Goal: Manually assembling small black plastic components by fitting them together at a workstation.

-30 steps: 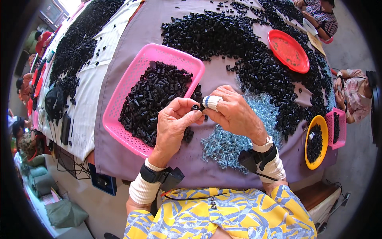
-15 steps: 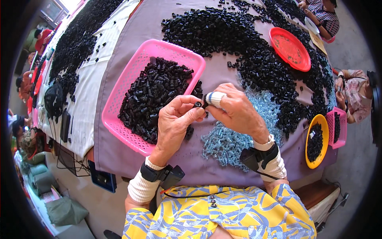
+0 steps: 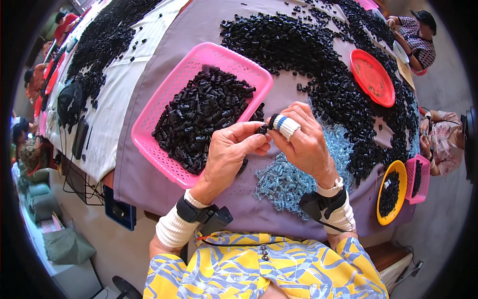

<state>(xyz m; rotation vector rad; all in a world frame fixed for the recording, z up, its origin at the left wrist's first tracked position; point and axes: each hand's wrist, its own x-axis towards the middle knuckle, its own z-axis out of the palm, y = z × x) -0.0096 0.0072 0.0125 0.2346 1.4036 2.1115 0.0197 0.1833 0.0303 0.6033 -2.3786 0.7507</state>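
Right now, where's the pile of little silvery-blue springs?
In the head view the pile of springs lies on the purple cloth right of centre, just under the right hand, between the pink basket and the yellow dish.

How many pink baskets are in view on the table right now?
3. A large pink basket of black parts lies beside the left hand; a small one sits at the right edge near the yellow dish; a corner of another shows at the top. More may be hidden.
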